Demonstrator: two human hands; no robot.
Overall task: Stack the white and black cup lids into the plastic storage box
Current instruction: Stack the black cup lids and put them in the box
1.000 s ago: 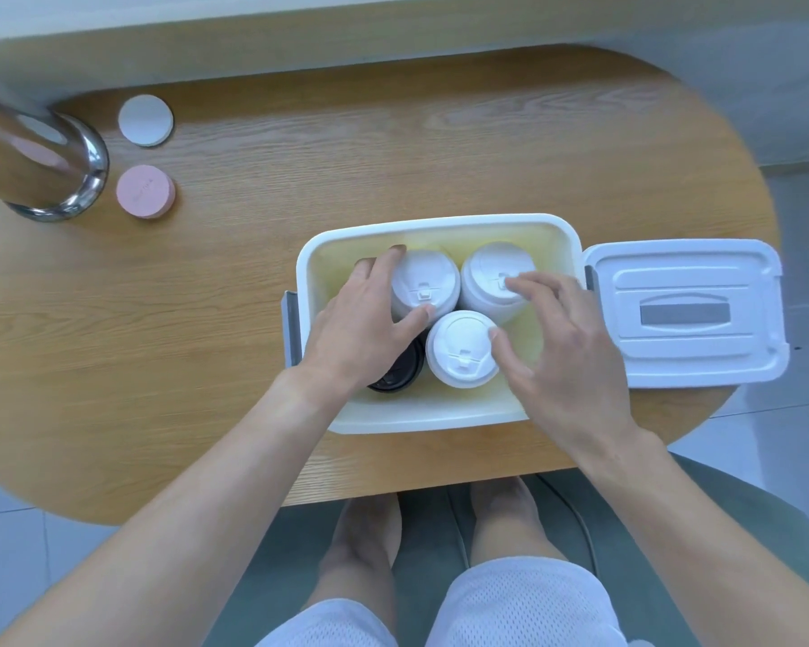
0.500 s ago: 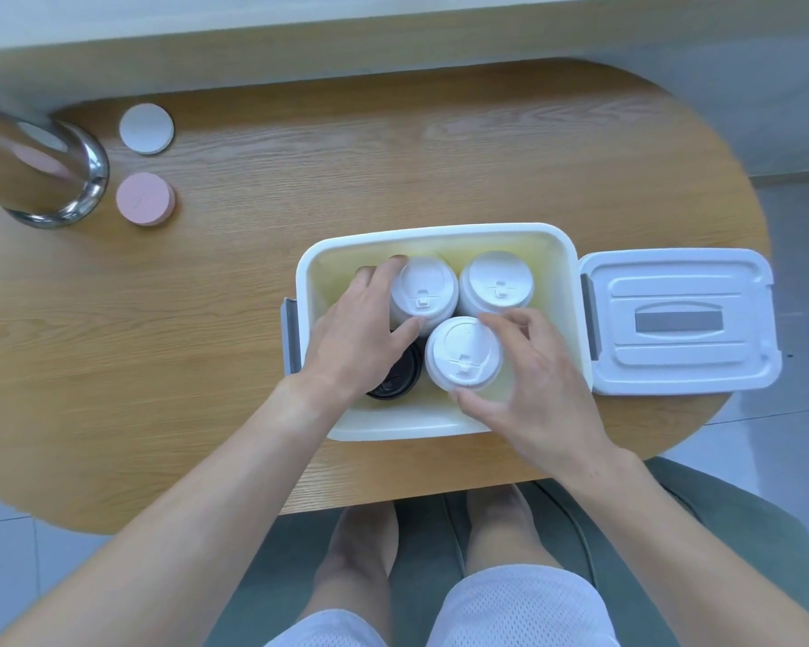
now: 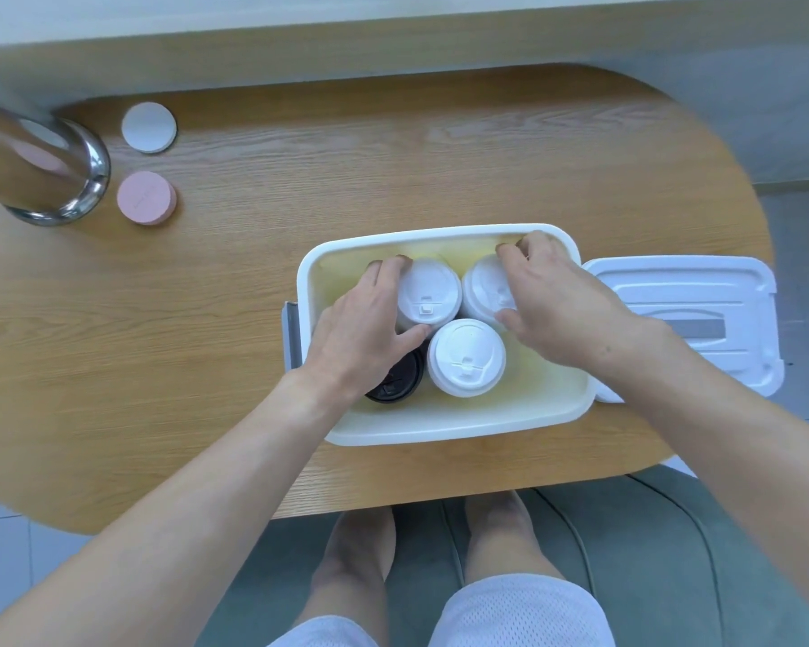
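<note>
No writing can be read on anything in view. The white rectangular plastic storage box (image 3: 444, 427) sits open on the oval wooden tabletop (image 3: 300, 179), its white flat box cover (image 3: 701, 296) lying just beside it on the right. Inside stand three stacks of white domed cup lids: one at the back left (image 3: 433, 291), one at the back right (image 3: 484, 287) and one in front (image 3: 467, 357). A black cup lid stack (image 3: 395, 380) sits front left, partly under the left hand (image 3: 363, 329).

The left hand's grip wraps the back-left stack, thumb and fingers on either side. The right hand (image 3: 556, 305), half a second ago around the front stack, now closes its grip on the back-right stack. A white round coaster (image 3: 149, 127), a pink round coaster (image 3: 146, 197) and a shiny metal post (image 3: 33, 165) sit far left.
</note>
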